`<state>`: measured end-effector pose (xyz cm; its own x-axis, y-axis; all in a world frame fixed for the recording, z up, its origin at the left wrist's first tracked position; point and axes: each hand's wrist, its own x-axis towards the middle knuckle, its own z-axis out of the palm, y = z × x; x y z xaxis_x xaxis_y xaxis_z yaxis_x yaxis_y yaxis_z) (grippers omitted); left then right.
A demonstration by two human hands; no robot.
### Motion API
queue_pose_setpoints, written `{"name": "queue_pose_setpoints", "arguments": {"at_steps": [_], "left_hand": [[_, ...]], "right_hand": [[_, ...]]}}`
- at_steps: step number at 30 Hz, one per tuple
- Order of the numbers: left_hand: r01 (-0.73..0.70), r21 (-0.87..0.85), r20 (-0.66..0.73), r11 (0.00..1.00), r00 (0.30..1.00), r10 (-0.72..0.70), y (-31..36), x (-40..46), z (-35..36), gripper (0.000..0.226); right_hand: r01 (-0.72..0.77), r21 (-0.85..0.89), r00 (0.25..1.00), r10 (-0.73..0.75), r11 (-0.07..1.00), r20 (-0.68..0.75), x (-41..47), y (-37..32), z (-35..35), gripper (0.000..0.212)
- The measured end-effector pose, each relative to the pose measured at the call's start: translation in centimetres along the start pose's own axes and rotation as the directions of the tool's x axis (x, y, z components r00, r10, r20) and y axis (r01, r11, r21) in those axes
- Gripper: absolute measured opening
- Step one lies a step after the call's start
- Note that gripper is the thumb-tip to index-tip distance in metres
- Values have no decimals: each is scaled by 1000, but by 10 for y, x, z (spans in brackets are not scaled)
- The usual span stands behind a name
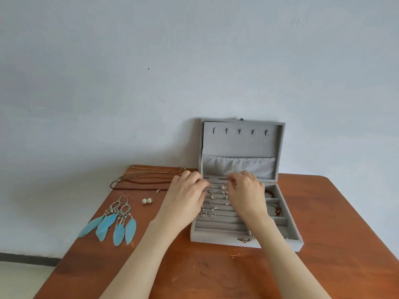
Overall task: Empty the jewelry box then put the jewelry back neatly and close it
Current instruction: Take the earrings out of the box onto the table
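Head view, both hands over open jewelry box, no writing

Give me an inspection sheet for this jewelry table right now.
Surface: brown wooden table, scuffed near the front.
Job's things: grey jewelry box open, small earrings in its rolls, red bead bracelet in a side slot; blue feather earrings, pearl studs and cord necklaces on the table.
Clutter: nothing seen.
Grippers: left hand and right hand over the rolls, grip unclear.
Cables: nothing seen.
Surroundings: pale wall.
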<state>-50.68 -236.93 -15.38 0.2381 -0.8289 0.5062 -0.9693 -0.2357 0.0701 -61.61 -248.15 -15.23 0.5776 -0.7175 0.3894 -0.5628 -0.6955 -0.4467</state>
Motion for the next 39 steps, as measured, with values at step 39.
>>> {"name": "queue_pose_setpoints", "arguments": {"at_steps": [39], "left_hand": [[381, -411, 256, 828, 920, -296, 19, 51, -11, 14]], "right_hand": [[-134, 430, 975, 40, 893, 220, 22, 20, -14, 12]]}}
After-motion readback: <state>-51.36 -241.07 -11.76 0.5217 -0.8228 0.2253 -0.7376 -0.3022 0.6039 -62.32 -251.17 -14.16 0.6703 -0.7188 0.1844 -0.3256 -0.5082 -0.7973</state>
